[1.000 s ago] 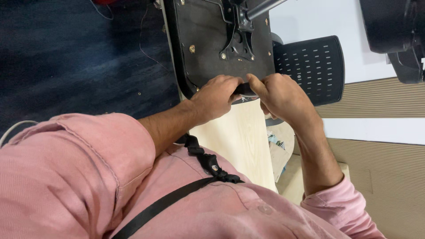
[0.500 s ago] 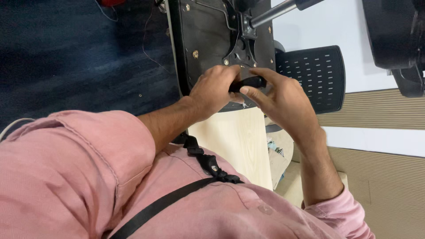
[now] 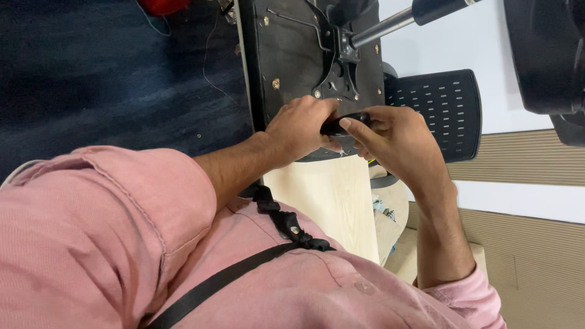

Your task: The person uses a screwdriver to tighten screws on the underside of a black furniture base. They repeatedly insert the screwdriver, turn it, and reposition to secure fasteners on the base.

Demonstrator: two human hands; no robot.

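Matt black seat underside (image 3: 292, 61) with a glossy metal post (image 3: 384, 27); beside it perforated plastic backrest (image 3: 439, 109); smooth pale wood bench (image 3: 329, 201).

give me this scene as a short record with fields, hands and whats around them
left hand: closed over one end of a small black part
right hand: fingers pinching the other end of the same part
worked on: underside of an upturned office chair seat, with a metal mechanism plate and a gas-lift column
support: light wooden board under the seat
nearby: perforated black chair back, dark blue carpet
clothing: pink shirt, black strap
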